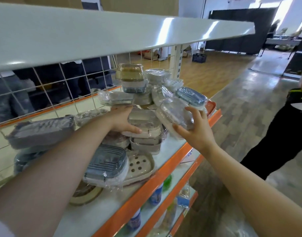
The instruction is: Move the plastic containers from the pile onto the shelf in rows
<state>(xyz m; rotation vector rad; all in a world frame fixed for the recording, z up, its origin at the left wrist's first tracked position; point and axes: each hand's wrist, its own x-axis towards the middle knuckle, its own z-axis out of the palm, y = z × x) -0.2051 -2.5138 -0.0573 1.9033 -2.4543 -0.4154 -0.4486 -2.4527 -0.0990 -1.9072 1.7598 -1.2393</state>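
Note:
A pile of wrapped plastic containers (140, 93) sits on the white shelf (174, 151) with the orange front edge. My right hand (196, 129) grips a tilted beige container with a clear lid (172, 117) at the pile's right side, thumb below and fingers over its top. My left hand (122, 120) reaches into the pile's middle, its thumb lying on a beige container (145, 122) stacked on another; its fingers are hidden behind that box. A blue-lidded container (191, 96) lies behind the right hand. Another blue-lidded one (107, 163) lies near the front.
A white upper shelf (112, 33) overhangs the pile. A wire grid back panel (61, 82) closes the rear. A grey wrapped box (42, 130) and a perforated beige tray (140, 165) lie on the shelf. Bottles (155, 194) stand below. A person in black (287, 127) stands at right.

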